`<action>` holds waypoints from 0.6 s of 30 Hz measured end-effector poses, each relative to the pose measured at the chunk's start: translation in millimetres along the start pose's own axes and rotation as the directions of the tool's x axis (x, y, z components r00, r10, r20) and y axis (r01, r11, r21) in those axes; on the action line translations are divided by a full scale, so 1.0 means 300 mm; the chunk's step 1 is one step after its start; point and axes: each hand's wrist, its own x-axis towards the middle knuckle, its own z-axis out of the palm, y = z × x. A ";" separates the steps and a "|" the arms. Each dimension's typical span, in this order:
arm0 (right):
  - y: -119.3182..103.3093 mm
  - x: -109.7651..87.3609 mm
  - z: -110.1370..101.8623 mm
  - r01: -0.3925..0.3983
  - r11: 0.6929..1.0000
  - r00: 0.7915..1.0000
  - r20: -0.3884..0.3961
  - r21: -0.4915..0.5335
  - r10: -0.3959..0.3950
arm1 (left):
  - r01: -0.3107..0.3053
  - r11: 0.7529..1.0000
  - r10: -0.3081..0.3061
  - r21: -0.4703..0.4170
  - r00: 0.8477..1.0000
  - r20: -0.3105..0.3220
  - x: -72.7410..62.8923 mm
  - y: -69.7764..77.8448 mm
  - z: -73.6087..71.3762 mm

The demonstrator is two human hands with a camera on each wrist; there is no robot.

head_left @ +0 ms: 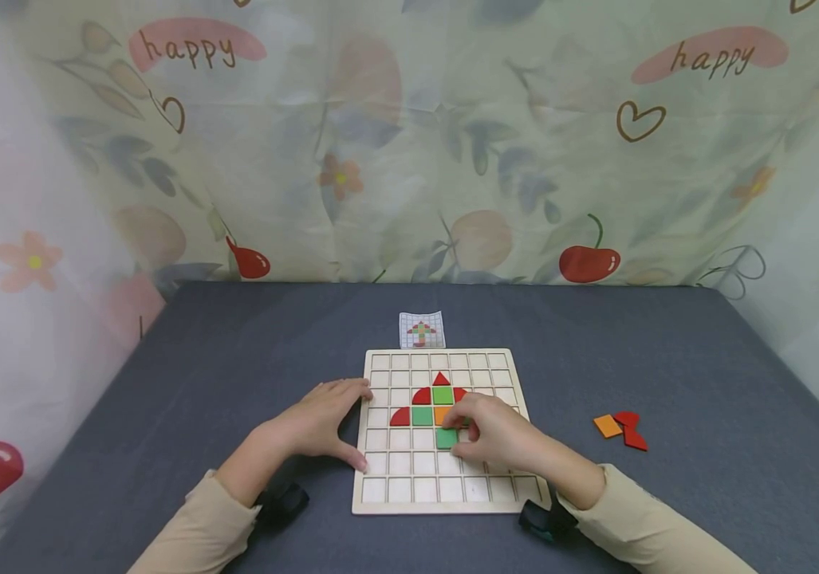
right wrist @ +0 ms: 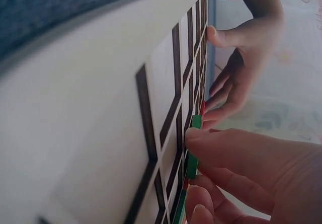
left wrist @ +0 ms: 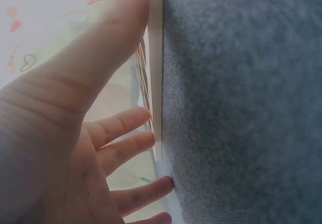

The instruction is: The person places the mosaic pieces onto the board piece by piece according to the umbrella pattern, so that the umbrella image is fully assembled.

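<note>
A wooden grid board (head_left: 387, 494) lies flat, with red, green and orange tiles set in its cells in a stepped shape. My right hand (head_left: 498, 434) pinches a green square tile (head_left: 446, 438) with thumb and fingers, over the cell below the orange tile (head_left: 441, 415). In the right wrist view this green tile (right wrist: 193, 153) is raised at the grid's surface, thumb on its edge. My left hand (head_left: 309, 422) spreads along the board's left edge, thumb and fingertips resting against it. Part of the pattern is hidden behind my right hand.
Behind the board stands a small pattern card (head_left: 421, 328) with a similar shape printed on it. Off to the right, an orange square tile (head_left: 607, 426) lies beside some red pieces (head_left: 635, 438). A dark cloth covers the table (head_left: 237, 335); a printed curtain (head_left: 409, 159) hangs behind.
</note>
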 end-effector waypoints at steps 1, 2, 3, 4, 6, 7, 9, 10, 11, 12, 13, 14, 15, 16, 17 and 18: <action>-0.001 0.000 0.000 -0.001 1.000 1.000 0.001 0.001 0.001 | 0.000 1.000 0.000 0.001 1.000 0.000 0.000 -0.001 0.001; -0.002 0.001 0.000 -0.007 1.000 1.000 0.003 0.003 0.007 | 0.000 1.000 0.000 0.001 1.000 -0.001 0.001 -0.002 0.001; -0.002 0.002 0.000 -0.010 1.000 1.000 0.004 0.003 0.010 | 0.000 1.000 0.000 0.001 1.000 -0.001 0.001 -0.003 0.001; -0.002 0.003 0.001 -0.011 1.000 1.000 0.005 0.003 0.011 | 0.000 1.000 0.000 0.002 1.000 0.000 0.001 -0.003 0.002; -0.001 0.004 0.001 -0.012 1.000 1.000 0.005 0.003 0.012 | 0.001 1.000 -0.001 0.001 1.000 0.000 0.002 -0.004 0.002; -0.001 0.004 0.001 -0.012 1.000 1.000 0.006 0.004 0.012 | 0.001 1.000 -0.001 0.000 1.000 0.000 0.002 -0.004 0.003; 0.001 0.005 0.002 -0.013 1.000 1.000 0.005 0.005 0.013 | 0.001 1.000 -0.001 -0.001 1.000 0.002 0.002 -0.005 0.003; 0.002 0.005 0.002 -0.013 1.000 1.000 0.005 0.007 0.013 | 0.000 1.000 0.000 -0.001 1.000 0.002 0.001 -0.005 0.003; 0.002 0.006 0.002 -0.013 1.000 1.000 0.005 0.008 0.013 | 0.000 1.000 0.000 -0.001 1.000 0.003 0.002 -0.005 0.003; 0.003 0.006 0.002 -0.012 1.000 1.000 0.005 0.009 0.012 | 0.001 1.000 -0.001 0.000 1.000 0.003 0.002 -0.004 0.002; 0.003 0.007 0.002 -0.011 1.000 1.000 0.006 0.008 0.011 | 0.001 1.000 -0.001 -0.001 1.000 0.004 0.002 -0.004 0.002; 0.003 0.007 0.003 -0.011 1.000 1.000 0.006 0.008 0.011 | 0.002 1.000 -0.002 -0.001 1.000 0.005 0.002 -0.004 0.002; 0.002 0.008 0.002 -0.011 1.000 1.000 0.005 0.007 0.011 | 0.003 1.000 -0.003 0.000 1.000 0.005 0.002 -0.004 0.002; 0.001 0.009 0.002 -0.013 1.000 1.000 0.005 0.006 0.013 | 0.003 1.000 -0.003 0.000 1.000 0.005 0.002 -0.004 0.002; -0.001 0.010 0.001 -0.014 1.000 1.000 0.006 0.006 0.014 | 0.004 1.000 -0.004 0.000 1.000 0.006 0.003 -0.004 0.002; -0.002 0.011 0.000 -0.017 1.000 1.000 0.007 0.005 0.017 | 0.004 1.000 -0.004 0.000 1.000 0.006 0.002 -0.003 0.001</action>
